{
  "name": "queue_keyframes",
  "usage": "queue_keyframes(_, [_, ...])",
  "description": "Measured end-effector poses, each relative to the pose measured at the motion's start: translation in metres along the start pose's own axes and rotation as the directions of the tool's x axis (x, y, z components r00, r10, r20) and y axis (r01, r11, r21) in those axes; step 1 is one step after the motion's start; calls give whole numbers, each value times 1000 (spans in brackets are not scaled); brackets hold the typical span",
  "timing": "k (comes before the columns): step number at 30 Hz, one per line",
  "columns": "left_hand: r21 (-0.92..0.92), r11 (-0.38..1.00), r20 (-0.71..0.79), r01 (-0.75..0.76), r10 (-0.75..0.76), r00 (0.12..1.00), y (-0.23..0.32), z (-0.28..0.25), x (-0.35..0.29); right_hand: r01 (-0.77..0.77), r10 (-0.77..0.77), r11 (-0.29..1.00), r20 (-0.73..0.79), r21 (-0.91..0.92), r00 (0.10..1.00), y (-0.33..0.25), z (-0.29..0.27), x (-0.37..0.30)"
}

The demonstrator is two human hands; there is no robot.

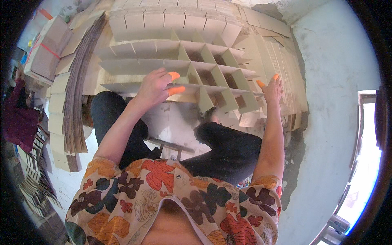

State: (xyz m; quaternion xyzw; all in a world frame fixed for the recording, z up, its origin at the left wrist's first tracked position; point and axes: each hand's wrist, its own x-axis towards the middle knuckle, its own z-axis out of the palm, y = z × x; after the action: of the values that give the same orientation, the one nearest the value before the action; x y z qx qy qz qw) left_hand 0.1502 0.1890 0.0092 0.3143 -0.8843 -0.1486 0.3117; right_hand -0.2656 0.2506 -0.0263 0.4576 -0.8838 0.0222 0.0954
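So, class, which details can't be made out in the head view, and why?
Head view:
- Left hand: whether it grips the cardboard grid; the hand covers the card behind it.
- Right hand: whether its fingertips pinch card; too small to tell.
- Co-worker in maroon: details blurred near the dark left rim.
- Far cardboard pieces: cut off by the upper edge.

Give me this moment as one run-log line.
Left hand: over near-left part of tan interlocked cardboard divider grid, contact unclear | Right hand: open, near grid's right end | Orange finger covers: both hands
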Motion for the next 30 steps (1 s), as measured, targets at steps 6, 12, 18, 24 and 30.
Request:
queue_keyframes(6, [39, 999, -27, -11, 12, 1000, -6, 3, -3, 103, -87, 942, 65, -319, 994, 15, 35, 4])
queue_keyframes(12, [74, 997, -41, 9, -6, 999, -6, 2, -5, -54, 46, 978, -44, -202, 998, 29, 32, 3])
queue_keyframes(18, [69, 998, -101, 8, -1, 995, -15, -9, -12, -269, 268, 963, -184, 20, 946, 61, -11, -8])
queue_keyframes(24, [73, 997, -125, 21, -12, 992, -16, -19, -21, -113, 310, 896, -424, 429, 851, 50, -80, -21])
queue_keyframes(30, [73, 997, -8, 26, -26, 1000, -23, -32, -29, 478, -178, 669, -501, 569, 847, -63, -175, -69])
